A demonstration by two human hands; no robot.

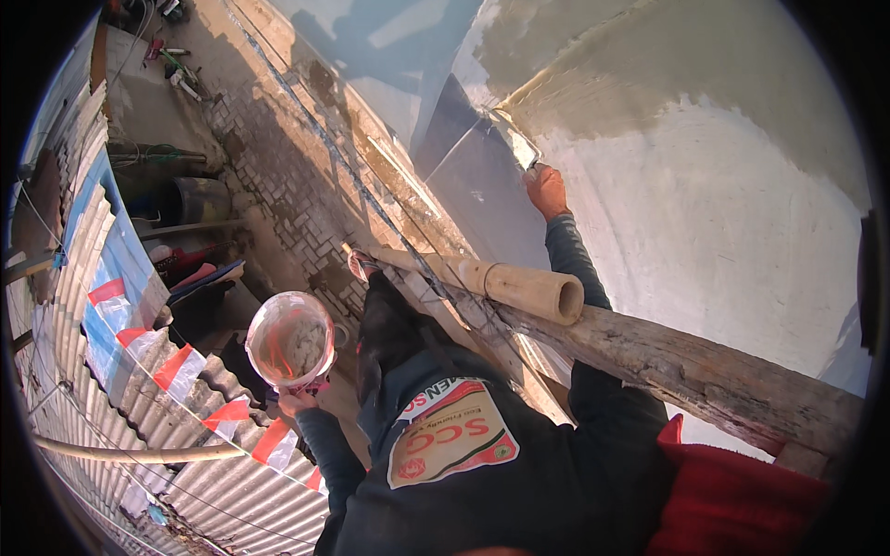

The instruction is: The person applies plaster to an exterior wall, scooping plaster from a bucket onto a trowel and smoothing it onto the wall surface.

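My right hand (547, 191) reaches up to the wall (686, 176) with its fingers wrapped round the handle of a flat plastering trowel (522, 148). The trowel's blade lies against the wall at a corner where two faces meet, and wet plaster shows around it. At the lower left, my left hand (295, 402) grips the near side of a whitish bucket (262, 324). Grey plaster mix (308, 348) sits inside the bucket, with an orange-red streak on it. Part of my left fingers is hidden under the bucket.
A bamboo pole (464, 271) and a rough timber beam (686, 366) cross beside my body. Corrugated roofing (176, 445) with red and white pennants (176, 367) lies at left. A cable (348, 167) runs diagonally above brick paving (287, 213) far below, where a bicycle (183, 76) stands.
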